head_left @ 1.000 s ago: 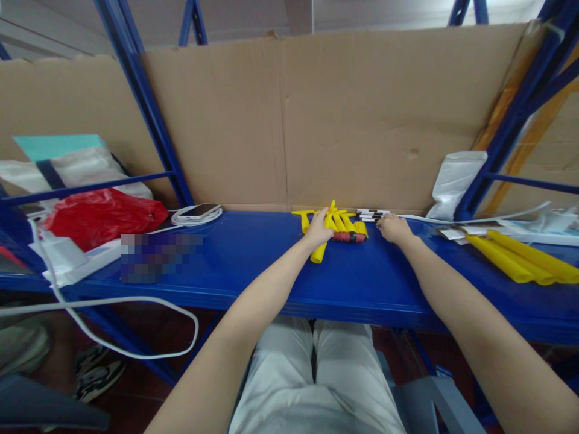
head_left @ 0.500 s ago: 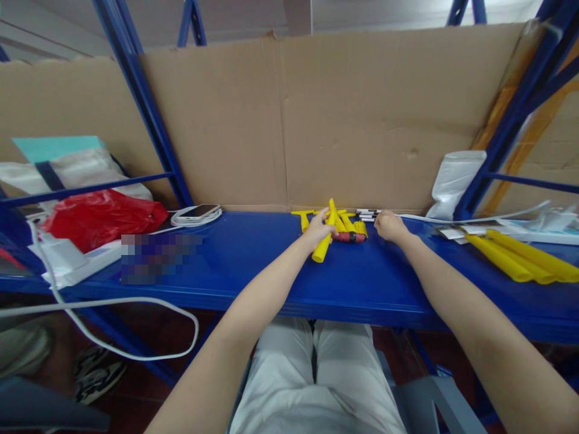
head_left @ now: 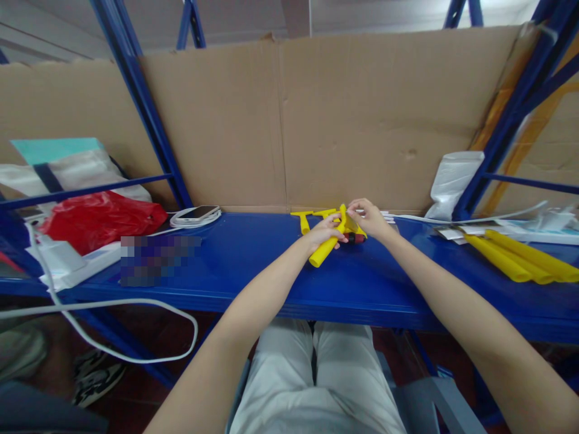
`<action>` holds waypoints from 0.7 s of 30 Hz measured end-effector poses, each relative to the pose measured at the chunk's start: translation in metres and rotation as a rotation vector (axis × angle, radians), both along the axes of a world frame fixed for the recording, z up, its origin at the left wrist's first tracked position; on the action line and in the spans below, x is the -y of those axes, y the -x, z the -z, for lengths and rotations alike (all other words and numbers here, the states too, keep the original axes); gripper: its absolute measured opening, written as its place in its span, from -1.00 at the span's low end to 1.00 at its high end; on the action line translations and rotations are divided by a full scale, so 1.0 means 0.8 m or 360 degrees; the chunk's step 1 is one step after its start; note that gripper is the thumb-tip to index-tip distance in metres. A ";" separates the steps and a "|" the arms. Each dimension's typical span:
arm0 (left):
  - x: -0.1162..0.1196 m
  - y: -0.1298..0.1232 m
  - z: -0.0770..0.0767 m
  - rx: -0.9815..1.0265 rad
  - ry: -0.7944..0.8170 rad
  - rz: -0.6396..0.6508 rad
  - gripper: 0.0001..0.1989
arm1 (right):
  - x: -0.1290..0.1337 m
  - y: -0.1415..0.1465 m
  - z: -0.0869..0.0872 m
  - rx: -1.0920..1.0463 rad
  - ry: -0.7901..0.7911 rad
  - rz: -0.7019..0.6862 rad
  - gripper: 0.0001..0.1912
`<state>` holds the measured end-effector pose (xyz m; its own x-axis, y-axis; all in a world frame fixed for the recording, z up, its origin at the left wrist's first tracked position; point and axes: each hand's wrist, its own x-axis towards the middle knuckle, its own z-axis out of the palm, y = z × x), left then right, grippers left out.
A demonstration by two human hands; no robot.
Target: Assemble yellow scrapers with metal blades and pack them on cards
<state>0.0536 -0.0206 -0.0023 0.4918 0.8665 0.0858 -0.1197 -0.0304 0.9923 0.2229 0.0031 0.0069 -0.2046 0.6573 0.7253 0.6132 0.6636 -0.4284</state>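
Note:
A yellow tube-like piece [head_left: 322,252] is gripped in my left hand [head_left: 324,232], its wide round end toward me and its narrower end up and to the right. My right hand [head_left: 367,217] is at that upper end, fingers pinched together; anything between them is too small to make out. Behind my hands lie more yellow T-shaped pieces [head_left: 304,223] on the blue table. A red and black tool [head_left: 356,238] lies just beneath, partly covered by my hands and the yellow pieces.
Several long yellow tubes [head_left: 513,262] lie at the right. A red plastic bag [head_left: 106,218], a white power strip [head_left: 93,264] and a phone on a coiled cable [head_left: 199,214] are at the left. Cardboard [head_left: 362,120] stands behind the blue table [head_left: 253,259].
My right hand has moved left from the small white and black items to the yellow piece's upper end. My left hand has tilted the piece to the right.

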 end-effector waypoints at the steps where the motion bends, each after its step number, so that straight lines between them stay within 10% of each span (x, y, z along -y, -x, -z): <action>1: 0.000 0.000 -0.001 0.0007 0.0008 0.0011 -0.21 | 0.001 0.001 0.001 -0.0003 0.0010 -0.0020 -0.91; 21: -0.006 0.008 -0.001 -0.0041 -0.0074 -0.0018 -0.21 | 0.003 0.006 0.005 -0.0118 0.0117 0.0001 -0.89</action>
